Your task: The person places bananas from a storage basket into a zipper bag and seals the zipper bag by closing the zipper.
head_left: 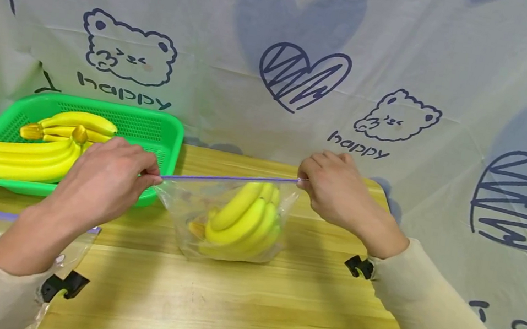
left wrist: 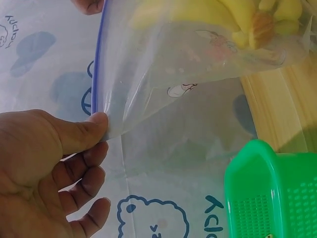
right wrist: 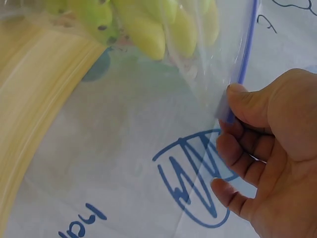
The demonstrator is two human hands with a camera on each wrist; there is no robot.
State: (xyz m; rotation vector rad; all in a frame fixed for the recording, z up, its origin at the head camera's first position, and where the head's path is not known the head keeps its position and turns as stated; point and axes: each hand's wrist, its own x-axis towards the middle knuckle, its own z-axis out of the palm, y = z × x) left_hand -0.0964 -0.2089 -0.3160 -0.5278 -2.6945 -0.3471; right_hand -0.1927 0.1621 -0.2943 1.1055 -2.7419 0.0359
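A clear zip bag (head_left: 177,209) with a purple seal strip holds a bunch of yellow bananas (head_left: 246,218). My left hand (head_left: 109,175) pinches the left end of the strip between thumb and forefinger, and the left wrist view shows the other fingers loosely bent below it. At the opposite end, my right hand (head_left: 335,188) pinches the strip's right corner the same way. Between the two hands the strip runs taut and straight. In the right wrist view the thumb (right wrist: 238,96) presses on the bag's purple edge, with greenish banana tips visible through the plastic.
A green plastic basket (head_left: 173,141) with more banana bunches (head_left: 24,158) stands at the back left of the wooden table (head_left: 224,309). Another zip bag (head_left: 78,245) with a purple strip and printed figures lies at the front left, partly under my left forearm. A patterned white cloth (head_left: 219,42) hangs behind.
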